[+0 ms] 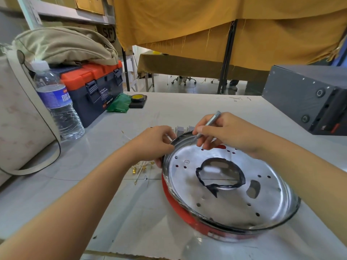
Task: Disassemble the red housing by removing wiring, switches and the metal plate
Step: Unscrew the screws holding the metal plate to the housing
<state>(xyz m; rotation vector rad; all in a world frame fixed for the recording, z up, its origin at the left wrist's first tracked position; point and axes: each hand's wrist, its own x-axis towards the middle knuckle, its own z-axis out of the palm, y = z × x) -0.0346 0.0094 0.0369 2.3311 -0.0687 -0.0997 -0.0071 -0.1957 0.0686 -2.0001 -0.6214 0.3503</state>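
Red housing sits on the white worktop at about 5 o'clock in the head view, mostly covered by the round metal plate seated in it. Only a red rim strip shows along the plate's 7 o'clock edge, plus a small red patch through a slot near 12. Plate is shiny, dotted with small holes, with a big ragged dark-edged opening in the middle and a smaller oval hole at its 4 o'clock.

Left hand grips the plate's rim at about 10 o'clock, fingers curled over the edge. Right hand pinches a thin grey metal tool like a pen, tip down at the plate's rim near 12 o'clock; tip itself is hidden by fingers.

Just beyond the plate at 12 o'clock, two small grey parts stand on the worktop, partly hidden by the hands. Loose wires with brass ends lie just beside the housing at 9 o'clock.

Further out: water bottle at 10 o'clock, orange-and-navy toolbox behind it with a tan bag on top, green cloth and a black-and-yellow tape measure near 11. Dark grey box at 2 o'clock. Mustard cloth hangs at the back.
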